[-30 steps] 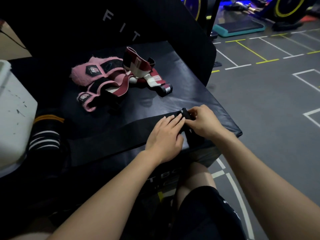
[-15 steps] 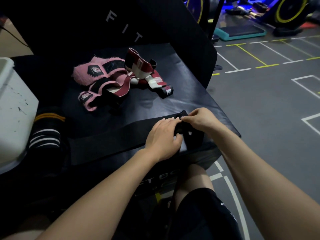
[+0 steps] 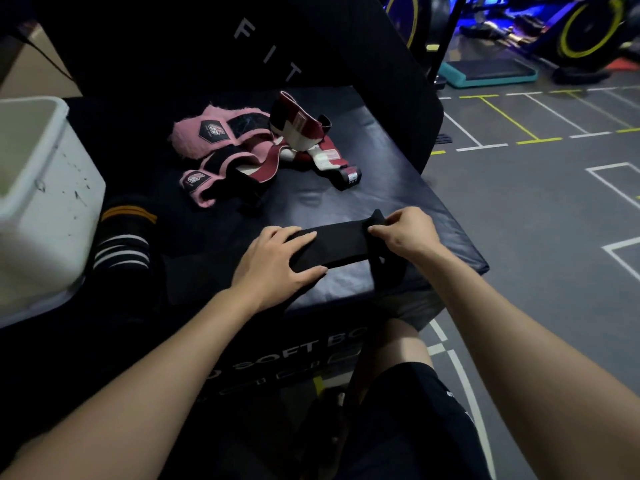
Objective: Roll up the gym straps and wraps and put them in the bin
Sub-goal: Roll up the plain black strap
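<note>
A long black strap [image 3: 337, 245] lies flat across the near part of the black padded box [image 3: 398, 188]. My left hand [image 3: 275, 259] rests on the strap with straight fingers, pressing it down. My right hand [image 3: 405, 232] pinches the strap's right end, where a loop hangs over the box edge. A pile of pink and dark red wraps [image 3: 242, 147] lies farther back on the box. A black wrap with white and orange stripes [image 3: 123, 237] sits beside the white bin [image 3: 45, 202] at the left.
A tall black padded block [image 3: 277, 46] with white letters stands behind the box. To the right lies grey gym floor [image 3: 536, 220] with white and yellow lines; a teal step platform [image 3: 488, 74] and exercise bikes stand far back. My knee [image 3: 401, 344] is below the box edge.
My left hand has slid left along the strap, away from my right hand, uncovering a flat stretch of strap between them. My right hand stays at the strap's right end.
</note>
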